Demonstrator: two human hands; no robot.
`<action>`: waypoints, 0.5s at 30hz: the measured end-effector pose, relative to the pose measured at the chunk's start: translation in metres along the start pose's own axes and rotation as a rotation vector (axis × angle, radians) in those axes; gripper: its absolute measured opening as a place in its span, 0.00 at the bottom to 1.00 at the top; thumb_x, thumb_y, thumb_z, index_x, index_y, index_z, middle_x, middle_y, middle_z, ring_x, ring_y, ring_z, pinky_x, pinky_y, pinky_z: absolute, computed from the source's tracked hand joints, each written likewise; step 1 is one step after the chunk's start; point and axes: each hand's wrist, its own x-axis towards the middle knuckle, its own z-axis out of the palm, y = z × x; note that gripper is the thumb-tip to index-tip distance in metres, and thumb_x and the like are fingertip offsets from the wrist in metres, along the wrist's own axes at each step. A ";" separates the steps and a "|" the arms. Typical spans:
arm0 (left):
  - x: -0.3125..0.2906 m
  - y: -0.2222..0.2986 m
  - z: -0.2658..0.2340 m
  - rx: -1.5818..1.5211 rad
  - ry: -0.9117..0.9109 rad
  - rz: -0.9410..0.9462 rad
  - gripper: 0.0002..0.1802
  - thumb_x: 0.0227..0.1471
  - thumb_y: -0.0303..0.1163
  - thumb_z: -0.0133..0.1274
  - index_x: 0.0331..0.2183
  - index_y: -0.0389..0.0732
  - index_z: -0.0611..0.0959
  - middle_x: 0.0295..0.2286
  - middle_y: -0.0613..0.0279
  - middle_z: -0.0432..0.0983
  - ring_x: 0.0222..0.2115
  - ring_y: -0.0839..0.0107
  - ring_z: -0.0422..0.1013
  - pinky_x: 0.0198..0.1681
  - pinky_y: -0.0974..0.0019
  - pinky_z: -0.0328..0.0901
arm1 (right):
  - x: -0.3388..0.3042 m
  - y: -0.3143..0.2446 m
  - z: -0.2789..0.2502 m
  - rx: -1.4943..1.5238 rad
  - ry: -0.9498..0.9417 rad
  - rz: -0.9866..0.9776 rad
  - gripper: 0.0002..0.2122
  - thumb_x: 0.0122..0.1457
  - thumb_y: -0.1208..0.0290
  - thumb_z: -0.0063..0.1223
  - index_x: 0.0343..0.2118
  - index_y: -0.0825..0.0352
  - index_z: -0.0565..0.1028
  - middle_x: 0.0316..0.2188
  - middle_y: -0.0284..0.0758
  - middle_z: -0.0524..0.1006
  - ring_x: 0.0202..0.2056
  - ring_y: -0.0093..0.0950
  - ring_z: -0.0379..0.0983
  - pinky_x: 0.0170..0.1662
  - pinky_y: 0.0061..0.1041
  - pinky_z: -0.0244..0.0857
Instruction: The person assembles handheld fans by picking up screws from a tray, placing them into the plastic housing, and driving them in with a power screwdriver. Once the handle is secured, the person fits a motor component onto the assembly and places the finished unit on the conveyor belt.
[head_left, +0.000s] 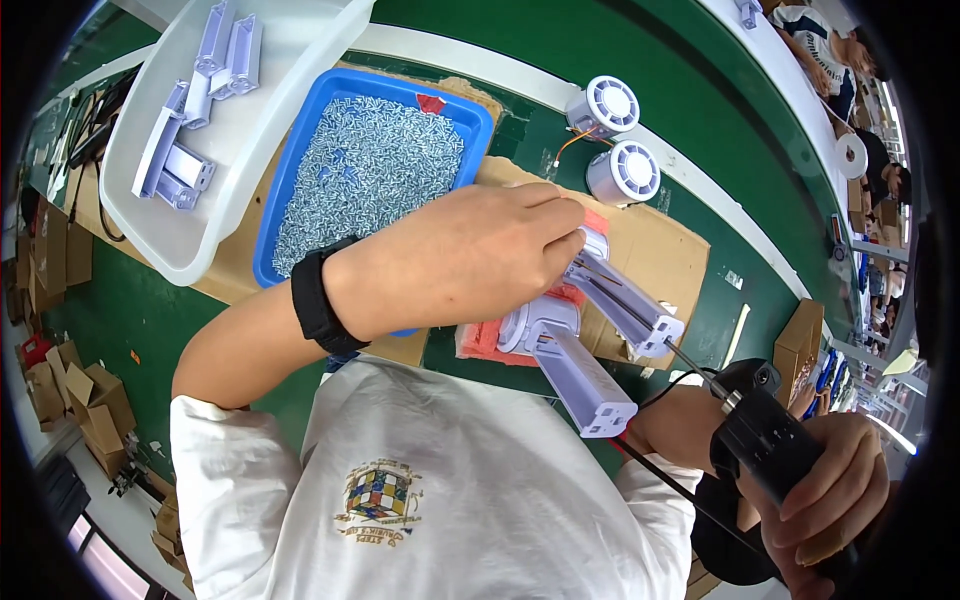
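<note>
Head view: right hand [825, 490] has fingers wrapped tight around a black electric screwdriver [765, 440], bit at the near end face of the upper lavender handle [628, 303]. Left hand [480, 240] is at that handle's far end, fingers bent close together; fingertips partly hidden, can't tell if they grip. Lower lavender handle [583, 378] sits just beside, its round head on a pink pad [478, 342]. Blue tray [266, 240] of screws [370, 165] left of that, white bin [180, 262] further left. Two round vented units [625, 173] beyond.
</note>
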 end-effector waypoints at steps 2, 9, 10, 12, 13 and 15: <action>0.001 0.000 0.000 0.004 -0.003 -0.003 0.19 0.47 0.26 0.59 0.43 0.30 0.81 0.42 0.55 0.76 0.45 0.58 0.76 0.40 0.61 0.77 | 0.002 -0.002 0.000 -0.023 -0.005 0.023 0.26 0.64 0.44 0.55 0.56 0.57 0.68 0.29 0.26 0.75 0.26 0.22 0.71 0.33 0.24 0.70; 0.003 0.001 0.005 0.009 -0.004 -0.011 0.19 0.45 0.25 0.58 0.42 0.29 0.81 0.40 0.55 0.76 0.44 0.58 0.76 0.40 0.62 0.77 | 0.005 -0.010 0.006 -0.137 -0.039 0.129 0.26 0.66 0.45 0.53 0.58 0.57 0.67 0.31 0.25 0.75 0.27 0.21 0.72 0.35 0.24 0.70; 0.003 0.001 0.005 0.008 0.000 -0.011 0.19 0.45 0.25 0.58 0.41 0.29 0.81 0.40 0.55 0.76 0.44 0.58 0.77 0.40 0.62 0.77 | 0.004 -0.011 0.005 -0.153 -0.041 0.120 0.26 0.66 0.44 0.52 0.58 0.57 0.67 0.31 0.25 0.75 0.27 0.21 0.72 0.34 0.24 0.70; 0.003 0.001 0.005 0.004 0.001 -0.014 0.18 0.45 0.25 0.58 0.41 0.29 0.81 0.40 0.54 0.76 0.44 0.58 0.77 0.40 0.62 0.77 | 0.003 -0.012 0.005 -0.186 -0.047 0.103 0.26 0.67 0.44 0.51 0.58 0.58 0.67 0.31 0.25 0.74 0.28 0.21 0.72 0.34 0.24 0.70; 0.003 0.000 0.005 0.003 0.002 -0.014 0.18 0.44 0.25 0.58 0.41 0.29 0.81 0.40 0.54 0.76 0.44 0.58 0.77 0.40 0.62 0.77 | 0.002 -0.010 0.005 -0.185 -0.048 0.106 0.26 0.67 0.44 0.51 0.58 0.58 0.67 0.31 0.25 0.74 0.28 0.21 0.72 0.34 0.24 0.70; 0.003 0.001 0.006 0.003 0.003 -0.017 0.18 0.44 0.25 0.58 0.40 0.29 0.81 0.39 0.54 0.76 0.44 0.58 0.77 0.40 0.62 0.77 | 0.000 -0.005 0.004 -0.154 -0.033 0.060 0.26 0.67 0.43 0.50 0.58 0.57 0.67 0.31 0.25 0.74 0.27 0.21 0.72 0.34 0.24 0.70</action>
